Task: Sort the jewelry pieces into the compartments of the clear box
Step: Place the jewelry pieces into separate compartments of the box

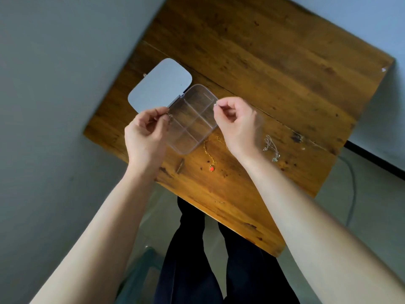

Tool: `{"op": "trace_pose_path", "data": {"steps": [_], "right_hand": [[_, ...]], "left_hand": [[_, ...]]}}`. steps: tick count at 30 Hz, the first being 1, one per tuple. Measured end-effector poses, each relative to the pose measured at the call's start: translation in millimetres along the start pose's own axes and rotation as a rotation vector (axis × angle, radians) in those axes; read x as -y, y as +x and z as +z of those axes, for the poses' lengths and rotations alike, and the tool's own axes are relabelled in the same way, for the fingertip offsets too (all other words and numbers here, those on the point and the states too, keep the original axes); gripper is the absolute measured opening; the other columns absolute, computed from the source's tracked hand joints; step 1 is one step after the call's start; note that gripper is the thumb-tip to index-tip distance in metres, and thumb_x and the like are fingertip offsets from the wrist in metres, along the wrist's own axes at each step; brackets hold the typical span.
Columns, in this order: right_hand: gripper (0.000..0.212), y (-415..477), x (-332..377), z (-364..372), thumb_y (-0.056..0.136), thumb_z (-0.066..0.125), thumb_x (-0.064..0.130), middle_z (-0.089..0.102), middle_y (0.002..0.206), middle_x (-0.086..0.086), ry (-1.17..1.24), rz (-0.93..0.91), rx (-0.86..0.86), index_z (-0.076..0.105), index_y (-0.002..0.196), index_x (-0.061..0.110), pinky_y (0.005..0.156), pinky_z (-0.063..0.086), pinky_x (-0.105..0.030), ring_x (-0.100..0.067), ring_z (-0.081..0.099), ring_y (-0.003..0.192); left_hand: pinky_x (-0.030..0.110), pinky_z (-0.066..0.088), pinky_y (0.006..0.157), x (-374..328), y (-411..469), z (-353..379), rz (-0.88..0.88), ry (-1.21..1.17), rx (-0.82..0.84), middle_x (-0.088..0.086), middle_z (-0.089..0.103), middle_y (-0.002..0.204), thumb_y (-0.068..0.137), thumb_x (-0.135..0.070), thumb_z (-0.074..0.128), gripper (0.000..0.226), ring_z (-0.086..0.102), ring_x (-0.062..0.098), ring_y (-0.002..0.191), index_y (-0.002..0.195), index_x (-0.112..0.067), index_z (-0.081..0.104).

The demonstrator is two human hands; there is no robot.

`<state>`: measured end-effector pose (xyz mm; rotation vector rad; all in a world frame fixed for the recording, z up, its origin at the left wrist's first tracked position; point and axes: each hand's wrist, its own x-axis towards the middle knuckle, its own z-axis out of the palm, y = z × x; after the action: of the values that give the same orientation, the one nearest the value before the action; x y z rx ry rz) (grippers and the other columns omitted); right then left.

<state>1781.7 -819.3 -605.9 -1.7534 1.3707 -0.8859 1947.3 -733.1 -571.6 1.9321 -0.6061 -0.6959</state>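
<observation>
Two hands are held above the clear box, which lies open on the bench: the left hand at its left edge, the right hand at its right edge. Each grip is pinched shut on a small silvery end, apparently of one fine chain; the span between cannot be made out. If so, its long axis runs across the compartments, directly over them, so lowering is judged the coming move, neither hand being nearer.

Soft, even daylight here, you've got barely any shadows. Your lid glares white. Edges bend, everything slightly blurred.
</observation>
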Motion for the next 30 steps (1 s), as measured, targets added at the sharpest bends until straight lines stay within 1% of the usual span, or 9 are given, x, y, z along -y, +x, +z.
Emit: {"op": "trace_pose_path", "data": {"steps": [5,11,14,16,18,21,23,26,30], "right_hand": [[0.009,22.9,7.3,37.1,0.091,0.070,0.017,0.069,0.086,0.012,-0.008,0.028,0.148,0.073,0.100,0.015,0.066,0.052,-0.008,-0.001,0.067,0.076],[0.012,31.5,5.7,67.2,0.092,0.069,0.023,0.071,0.091,0.014,-0.072,0.032,0.235,0.073,0.103,0.021,0.069,0.051,-0.007,0.000,0.067,0.080],[0.012,32.4,4.3,73.9,0.092,0.069,0.023,0.071,0.091,0.013,-0.098,0.055,0.230,0.073,0.103,0.021,0.063,0.043,0.003,0.000,0.065,0.077],[0.014,32.5,2.7,77.3,0.092,0.069,0.021,0.072,0.095,0.009,-0.148,0.064,0.249,0.073,0.105,0.019,0.060,0.038,0.006,-0.002,0.064,0.080],[0.019,32.7,-1.3,82.1,0.094,0.067,0.020,0.073,0.104,0.003,-0.216,0.081,0.328,0.072,0.112,0.017,0.067,0.039,0.002,-0.008,0.067,0.090],[0.030,31.9,-7.8,87.9,0.097,0.062,0.019,0.070,0.119,-0.003,-0.357,0.119,0.506,0.066,0.127,0.016,0.083,0.045,-0.018,-0.018,0.065,0.107],[0.032,31.5,-8.6,88.3,0.098,0.061,0.018,0.068,0.123,-0.006,-0.391,0.118,0.528,0.065,0.130,0.015,0.088,0.048,-0.023,-0.021,0.064,0.111],[0.032,29.7,-7.8,84.9,0.099,0.059,0.018,0.068,0.124,-0.006,-0.358,0.106,0.514,0.065,0.130,0.014,0.093,0.050,-0.026,-0.020,0.065,0.111],[0.027,25.0,-11.2,68.9,0.098,0.059,0.017,0.069,0.119,-0.004,-0.304,0.095,0.466,0.069,0.124,0.017,0.092,0.054,-0.028,-0.016,0.067,0.103]], "left_hand": [[0.038,0.059,0.085,19.0,17.7,2.5,-0.144,-0.011,-0.039,-0.001,0.074,0.092,0.091,-0.011,0.065,0.023,0.073,0.015,0.085,0.084,-0.032,0.070],[0.035,0.059,0.085,33.5,36.2,6.9,-0.225,-0.008,-0.056,0.000,0.073,0.097,0.091,-0.011,0.063,0.024,0.072,0.015,0.089,0.084,-0.033,0.069],[0.034,0.059,0.085,41.2,42.7,8.6,-0.257,0.051,-0.048,-0.001,0.072,0.098,0.092,-0.011,0.061,0.022,0.071,0.016,0.090,0.088,-0.031,0.069],[0.029,0.059,0.077,45.8,45.4,8.8,-0.272,0.105,-0.042,0.000,0.072,0.097,0.092,-0.011,0.059,0.018,0.071,0.013,0.085,0.094,-0.026,0.070],[0.021,0.055,0.062,49.5,46.5,7.8,-0.269,0.167,-0.037,0.000,0.073,0.090,0.091,-0.012,0.059,0.017,0.068,0.006,0.070,0.098,-0.022,0.071],[0.014,0.048,0.047,52.9,45.6,6.2,-0.269,0.182,-0.038,-0.008,0.070,0.077,0.089,-0.014,0.061,0.017,0.062,-0.004,0.052,0.100,-0.020,0.072],[0.016,0.051,0.053,51.9,44.7,6.0,-0.249,0.196,-0.032,-0.012,0.069,0.078,0.087,-0.018,0.063,0.017,0.064,-0.003,0.059,0.100,-0.022,0.072],[0.026,0.055,0.070,50.5,43.8,6.6,-0.206,0.243,-0.005,-0.015,0.068,0.083,0.085,-0.023,0.063,0.017,0.067,0.007,0.079,0.099,-0.025,0.072],[0.028,0.056,0.075,49.5,40.3,8.1,-0.188,0.283,0.005,-0.014,0.069,0.086,0.085,-0.023,0.060,0.022,0.066,0.006,0.083,0.102,-0.021,0.073]]}}
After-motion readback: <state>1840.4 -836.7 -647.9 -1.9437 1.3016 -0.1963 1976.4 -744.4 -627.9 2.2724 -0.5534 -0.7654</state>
